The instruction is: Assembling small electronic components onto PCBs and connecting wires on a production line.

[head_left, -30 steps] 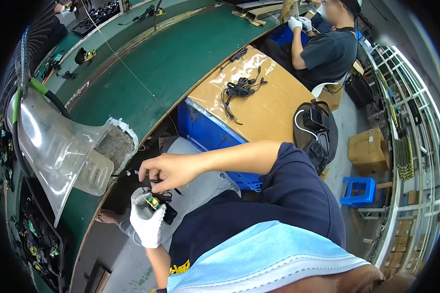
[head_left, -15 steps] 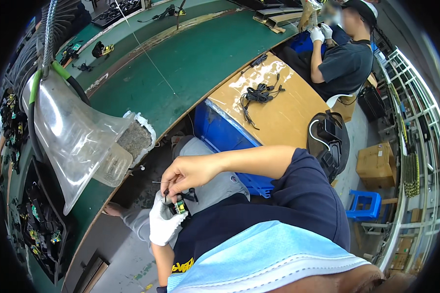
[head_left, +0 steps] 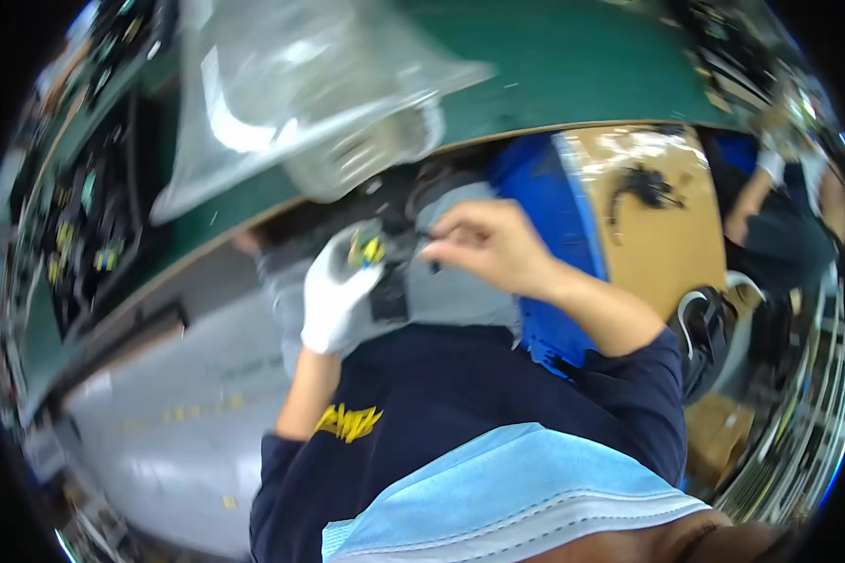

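Observation:
My left hand (head_left: 333, 296), in a white glove, is closed around a small circuit board (head_left: 370, 251) with a yellow part on it. Just below the board, a black piece (head_left: 390, 298) shows against my grey trousers; whether it is joined to the board I cannot tell. To the right of the board and apart from it is my bare right hand (head_left: 493, 246), its thumb and fingers pinched together. Something small and dark shows at those fingertips, too blurred to name.
A clear plastic hood (head_left: 300, 103) stands over the green workbench (head_left: 554, 66). A dark tray (head_left: 103, 225) of boards lies left. At right, black cables (head_left: 650, 188) rest on a tan board (head_left: 667, 246) above a blue bin (head_left: 554, 225). Another person (head_left: 784, 220) sits at far right.
My right hand has drawn away from the board to the right. My left hand still holds the board. The whole view has swung left, with motion blur.

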The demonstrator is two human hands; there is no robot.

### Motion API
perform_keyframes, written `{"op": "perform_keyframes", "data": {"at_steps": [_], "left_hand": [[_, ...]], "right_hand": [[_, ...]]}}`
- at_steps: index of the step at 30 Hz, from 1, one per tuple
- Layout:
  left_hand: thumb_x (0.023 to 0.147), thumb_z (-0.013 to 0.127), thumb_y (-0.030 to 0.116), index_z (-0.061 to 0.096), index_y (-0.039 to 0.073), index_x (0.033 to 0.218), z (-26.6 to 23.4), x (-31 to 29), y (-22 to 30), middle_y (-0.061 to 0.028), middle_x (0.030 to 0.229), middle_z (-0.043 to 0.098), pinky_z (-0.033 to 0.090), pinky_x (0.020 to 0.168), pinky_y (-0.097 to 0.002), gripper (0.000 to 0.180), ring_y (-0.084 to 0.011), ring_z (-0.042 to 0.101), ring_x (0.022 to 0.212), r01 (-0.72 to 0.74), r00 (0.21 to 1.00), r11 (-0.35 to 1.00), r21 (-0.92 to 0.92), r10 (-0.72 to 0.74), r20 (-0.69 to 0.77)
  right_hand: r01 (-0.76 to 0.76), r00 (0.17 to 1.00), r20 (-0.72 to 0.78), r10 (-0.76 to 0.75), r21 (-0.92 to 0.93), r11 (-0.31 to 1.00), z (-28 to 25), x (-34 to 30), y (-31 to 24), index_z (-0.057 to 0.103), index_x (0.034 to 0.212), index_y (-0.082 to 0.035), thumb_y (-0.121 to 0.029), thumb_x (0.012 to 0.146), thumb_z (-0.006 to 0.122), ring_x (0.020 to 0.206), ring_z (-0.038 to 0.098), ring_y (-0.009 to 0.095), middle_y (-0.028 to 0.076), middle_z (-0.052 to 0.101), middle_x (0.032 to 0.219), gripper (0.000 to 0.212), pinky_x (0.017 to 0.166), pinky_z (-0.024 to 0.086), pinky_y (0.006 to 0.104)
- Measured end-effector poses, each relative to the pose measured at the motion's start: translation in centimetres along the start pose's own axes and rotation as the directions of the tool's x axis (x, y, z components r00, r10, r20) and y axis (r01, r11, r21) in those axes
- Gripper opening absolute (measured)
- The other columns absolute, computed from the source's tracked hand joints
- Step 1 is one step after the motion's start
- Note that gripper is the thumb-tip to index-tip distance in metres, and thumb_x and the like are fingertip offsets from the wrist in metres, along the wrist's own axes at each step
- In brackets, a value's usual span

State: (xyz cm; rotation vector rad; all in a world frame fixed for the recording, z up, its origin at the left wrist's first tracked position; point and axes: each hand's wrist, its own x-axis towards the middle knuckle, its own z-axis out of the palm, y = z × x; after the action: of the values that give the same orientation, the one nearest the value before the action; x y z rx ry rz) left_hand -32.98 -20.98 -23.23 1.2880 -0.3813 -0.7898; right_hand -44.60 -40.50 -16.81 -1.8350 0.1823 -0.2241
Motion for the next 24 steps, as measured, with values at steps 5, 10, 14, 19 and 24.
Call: {"op": "perform_keyframes", "data": {"at_steps": [5,10,14,19,24], "left_hand": [[0.079,0.072,0.006,0.043,-0.004,0.131,1.5,-0.2,1.5,-0.0131,0.118,0.059,0.044,0.098,-0.0334,0.061,-0.0204,0.058,0.106,0.019,0.999,0.948,-0.319,-0.008,0.034],[0.074,0.075,-0.002,0.047,0.0,0.117,1.5,-0.7,1.0,-0.0091,0.112,0.056,0.049,0.091,-0.0311,0.052,-0.0172,0.058,0.104,-0.043,0.999,0.921,-0.386,0.043,-0.008],[0.073,0.074,-0.004,0.048,0.002,0.114,1.3,-0.6,0.4,-0.0077,0.111,0.054,0.05,0.088,-0.0293,0.05,-0.0144,0.057,0.103,-0.015,1.0,0.916,-0.4,0.022,0.014],[0.072,0.074,-0.005,0.048,0.002,0.114,1.3,-0.6,0.3,-0.0076,0.111,0.055,0.05,0.088,-0.0292,0.05,-0.0145,0.057,0.102,-0.009,0.999,0.908,-0.418,0.021,0.024],[0.072,0.072,-0.007,0.048,0.002,0.114,1.2,-0.5,-0.3,-0.0086,0.111,0.056,0.051,0.087,-0.0295,0.049,-0.0153,0.059,0.101,-0.044,0.998,0.904,-0.425,0.061,0.026]], "right_hand": [[-0.003,0.997,-0.082,0.005,0.033,0.999,0.5,0.0,0.3,0.062,0.084,0.002,-0.005,0.08,0.074,0.059,0.053,0.002,0.001,0.059,0.067,0.014,0.048,0.037,0.0188],[0.062,0.995,-0.079,-0.059,0.038,0.997,1.3,0.1,-0.4,0.063,0.084,0.003,-0.003,0.08,0.074,0.059,0.053,0.002,0.001,0.059,0.067,0.013,0.048,0.036,0.0172],[0.05,0.997,-0.063,-0.054,-0.056,0.997,1.3,-0.4,-1.0,0.064,0.084,0.002,-0.002,0.078,0.075,0.058,0.051,0.002,0.002,0.059,0.067,0.013,0.047,0.034,0.0178],[0.039,0.997,-0.061,-0.047,-0.132,0.99,1.6,-0.1,-0.8,0.064,0.083,0.001,-0.003,0.077,0.076,0.058,0.049,0.002,0.002,0.058,0.067,0.014,0.046,0.034,0.019],[0.069,0.993,-0.085,-0.087,-0.2,0.977,1.8,-0.2,-0.3,0.064,0.081,0.0,-0.005,0.076,0.077,0.053,0.048,0.007,0.004,0.055,0.062,0.015,0.046,0.035,0.0225]]}}
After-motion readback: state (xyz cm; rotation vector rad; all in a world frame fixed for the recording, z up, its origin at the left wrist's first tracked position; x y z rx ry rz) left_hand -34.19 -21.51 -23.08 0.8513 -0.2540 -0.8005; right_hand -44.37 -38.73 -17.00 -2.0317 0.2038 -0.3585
